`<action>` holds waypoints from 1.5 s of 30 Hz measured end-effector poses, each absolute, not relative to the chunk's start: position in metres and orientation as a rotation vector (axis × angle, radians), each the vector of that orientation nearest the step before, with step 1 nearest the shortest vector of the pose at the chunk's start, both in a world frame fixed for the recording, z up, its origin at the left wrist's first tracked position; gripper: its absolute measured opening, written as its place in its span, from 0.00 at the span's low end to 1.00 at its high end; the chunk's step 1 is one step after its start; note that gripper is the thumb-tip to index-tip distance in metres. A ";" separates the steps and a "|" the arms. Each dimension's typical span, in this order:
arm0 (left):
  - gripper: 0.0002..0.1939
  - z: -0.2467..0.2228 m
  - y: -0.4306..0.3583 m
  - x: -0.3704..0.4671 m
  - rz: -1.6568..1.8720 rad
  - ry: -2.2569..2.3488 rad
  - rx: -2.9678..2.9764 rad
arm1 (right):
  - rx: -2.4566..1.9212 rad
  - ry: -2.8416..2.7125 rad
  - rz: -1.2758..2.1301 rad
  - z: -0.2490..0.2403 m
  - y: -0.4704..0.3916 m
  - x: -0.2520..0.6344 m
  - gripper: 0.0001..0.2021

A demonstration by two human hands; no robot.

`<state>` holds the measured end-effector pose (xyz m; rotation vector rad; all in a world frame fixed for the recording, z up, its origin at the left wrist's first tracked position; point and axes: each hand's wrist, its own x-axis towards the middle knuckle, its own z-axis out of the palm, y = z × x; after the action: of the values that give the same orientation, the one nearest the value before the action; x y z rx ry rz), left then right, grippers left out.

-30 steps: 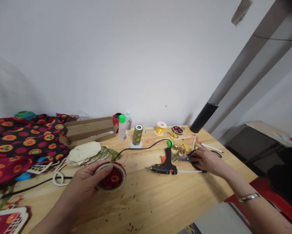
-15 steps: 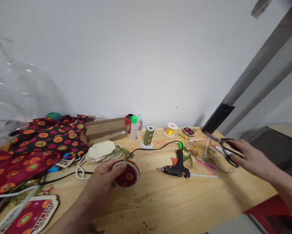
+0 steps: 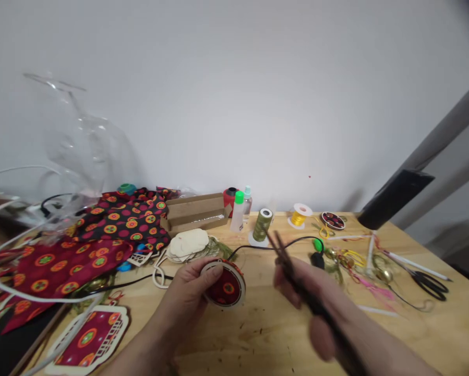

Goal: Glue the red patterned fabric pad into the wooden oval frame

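Observation:
My left hand (image 3: 189, 290) is closed round the edge of a round ornament (image 3: 223, 287) with a cream rim and dark red patterned fabric, the thumb on its face. In my right hand (image 3: 316, 303) is a pair of dark long tweezers (image 3: 292, 274), blurred by motion, its two tips apart and pointing up and left. Right of that hand, scissors (image 3: 430, 284) with black handles lie on the table. A black glue gun (image 3: 317, 259) is mostly hidden behind my right hand.
Patterned fabric (image 3: 120, 224), a cardboard box (image 3: 197, 214) and cream cut-outs (image 3: 189, 244) lie to the left. Bottles (image 3: 237, 214), a green thread spool (image 3: 263, 224) and a yellow cord spool (image 3: 298, 216) stand along the wall. A black cable (image 3: 253, 247) crosses the table.
My right hand has let go of the scissors, now on the table at right, and has come toward the middle holding the tweezers. My left hand still holds the ornament. The view has turned left.

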<state>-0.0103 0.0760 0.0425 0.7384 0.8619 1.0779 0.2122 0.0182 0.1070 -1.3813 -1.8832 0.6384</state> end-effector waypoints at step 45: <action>0.12 0.036 0.081 -0.013 1.161 0.873 0.669 | -1.501 -2.163 0.648 0.054 0.045 0.184 0.17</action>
<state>-0.0125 0.0807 0.0355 0.6686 0.8731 1.1607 0.1842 0.0449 0.0536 -1.5007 -2.1633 0.6484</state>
